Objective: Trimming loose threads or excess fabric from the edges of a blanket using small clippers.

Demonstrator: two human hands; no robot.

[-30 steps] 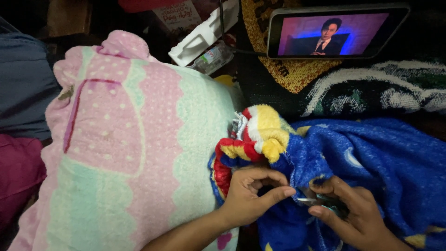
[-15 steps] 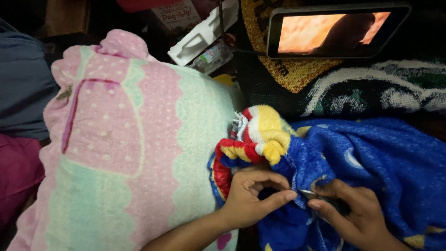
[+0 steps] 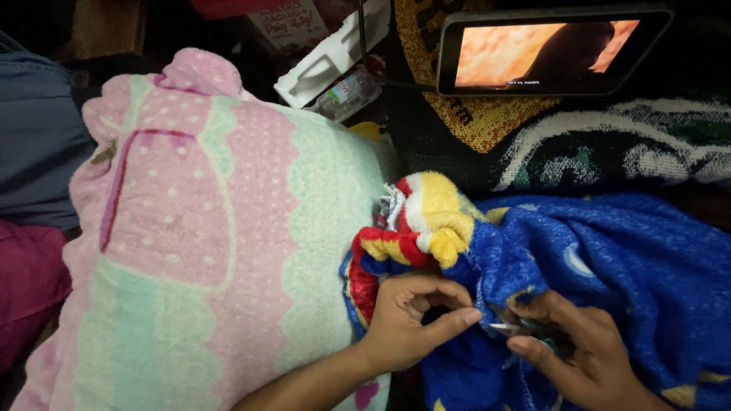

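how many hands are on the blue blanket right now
2. The left hand pinches the blue blanket edge just below the red and yellow patch. The right hand is beside it, holding a small metal tool against the fabric. No other hands show.

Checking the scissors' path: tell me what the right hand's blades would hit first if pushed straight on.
Probably the left hand's fingertips, pinching the blue blanket just ahead of the right hand's small scissors; depth is unclear.
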